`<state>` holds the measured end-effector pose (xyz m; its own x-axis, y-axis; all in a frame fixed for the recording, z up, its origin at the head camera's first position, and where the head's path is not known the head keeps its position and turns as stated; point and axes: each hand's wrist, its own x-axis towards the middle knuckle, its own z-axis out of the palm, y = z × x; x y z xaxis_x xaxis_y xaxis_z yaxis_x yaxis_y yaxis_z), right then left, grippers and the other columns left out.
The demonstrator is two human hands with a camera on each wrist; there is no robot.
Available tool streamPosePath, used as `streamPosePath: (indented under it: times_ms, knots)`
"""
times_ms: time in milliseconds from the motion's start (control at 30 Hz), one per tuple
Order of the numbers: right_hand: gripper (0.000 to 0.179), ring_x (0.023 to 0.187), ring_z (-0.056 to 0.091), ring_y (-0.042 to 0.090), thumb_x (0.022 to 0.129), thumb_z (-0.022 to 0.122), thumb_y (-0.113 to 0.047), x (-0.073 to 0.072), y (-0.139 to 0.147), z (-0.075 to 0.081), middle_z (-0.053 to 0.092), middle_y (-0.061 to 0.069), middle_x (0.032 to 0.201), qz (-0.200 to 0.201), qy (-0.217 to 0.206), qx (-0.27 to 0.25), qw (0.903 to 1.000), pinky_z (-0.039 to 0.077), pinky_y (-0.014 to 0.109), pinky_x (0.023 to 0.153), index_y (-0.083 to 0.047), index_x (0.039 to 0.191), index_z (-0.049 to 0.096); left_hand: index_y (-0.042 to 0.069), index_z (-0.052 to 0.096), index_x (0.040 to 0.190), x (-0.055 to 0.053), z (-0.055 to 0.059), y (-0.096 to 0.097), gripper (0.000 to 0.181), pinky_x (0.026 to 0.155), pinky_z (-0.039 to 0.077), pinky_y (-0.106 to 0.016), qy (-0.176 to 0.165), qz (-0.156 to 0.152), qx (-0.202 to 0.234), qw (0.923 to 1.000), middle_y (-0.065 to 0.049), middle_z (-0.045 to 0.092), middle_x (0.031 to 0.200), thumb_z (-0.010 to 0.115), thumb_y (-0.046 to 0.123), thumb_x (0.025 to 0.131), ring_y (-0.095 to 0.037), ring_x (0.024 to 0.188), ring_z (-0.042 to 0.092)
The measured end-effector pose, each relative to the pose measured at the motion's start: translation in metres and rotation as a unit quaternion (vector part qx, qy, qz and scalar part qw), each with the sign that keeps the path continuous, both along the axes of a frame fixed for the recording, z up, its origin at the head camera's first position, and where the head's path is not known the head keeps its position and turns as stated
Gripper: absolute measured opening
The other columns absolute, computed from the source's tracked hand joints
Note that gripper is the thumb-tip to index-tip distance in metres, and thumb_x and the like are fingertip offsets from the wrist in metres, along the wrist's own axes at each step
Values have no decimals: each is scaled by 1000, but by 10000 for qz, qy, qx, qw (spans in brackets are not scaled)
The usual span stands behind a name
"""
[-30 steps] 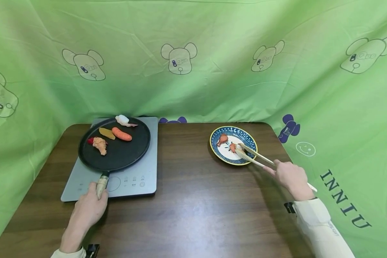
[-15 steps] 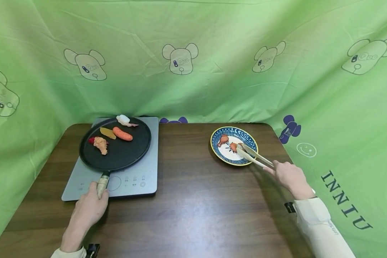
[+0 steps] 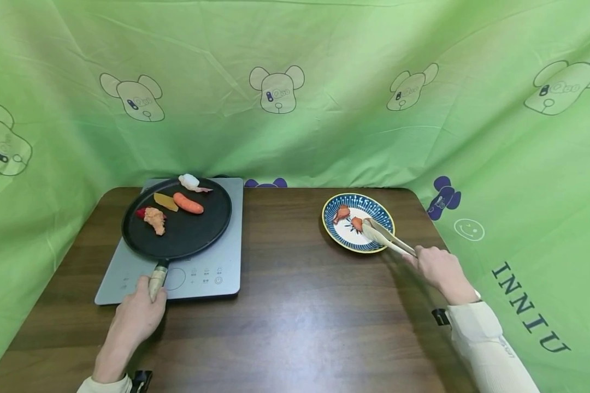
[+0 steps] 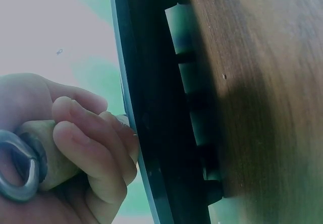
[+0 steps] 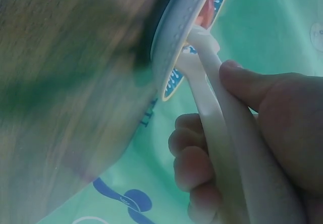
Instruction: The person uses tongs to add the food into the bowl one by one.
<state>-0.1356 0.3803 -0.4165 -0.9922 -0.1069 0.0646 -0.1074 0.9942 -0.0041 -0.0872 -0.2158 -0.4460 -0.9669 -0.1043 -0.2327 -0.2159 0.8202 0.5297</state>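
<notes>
A: Nearest first: what are the hands doing?

B: The left hand (image 3: 140, 316) has its fingers curled round the pan handle (image 3: 157, 279). The right hand (image 3: 440, 268) has its thumb and fingers clamped on the tongs (image 3: 372, 233)

A: And beyond them?

B: On the left of the tabletop (image 3: 295, 305), the hob (image 3: 226, 256) carries the pan (image 3: 192, 240). Food lies in it, including a sausage (image 3: 188, 203). On the right, the tong tips reach over the near-right rim of the patterned plate (image 3: 373, 206), beside a brown piece of food (image 3: 357, 224). A drumstick (image 3: 341, 214) lies just past it, farther left on the plate

A: Which step is that?

B: I'd call it taking up the nearer piece. Whether the tips have a bite on it, I can't tell; they cover its right side

A: So what does the next move call for?

B: In my judgement, an even squeeze, then a lift high enough to clear the rim, with the pan held steady by its handle
</notes>
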Motion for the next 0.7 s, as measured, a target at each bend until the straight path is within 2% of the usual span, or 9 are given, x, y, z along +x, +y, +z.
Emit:
streamPosePath:
  times_ms: [367, 700]
  knots:
    - [37, 49, 51, 34, 95, 53, -37, -4, 4, 1, 48, 10, 58, -1, -41, -201, 9998, 39, 49, 44, -7, 73, 50, -11, 19, 132, 0, 1, 0, 57, 46, 36, -36, -55, 27, 24, 10000, -16, 46, 70, 33, 33, 98, -26, 53, 46]
    - [39, 48, 49, 34, 96, 51, -39, -5, 7, -11, 47, 11, 58, -57, 180, -494, 9986, 38, 49, 43, -6, 75, 48, -10, 21, 131, 1, -1, 1, 54, 45, 36, -36, -15, 33, 37, 10000, -15, 45, 69, 34, 31, 98, -25, 52, 46]
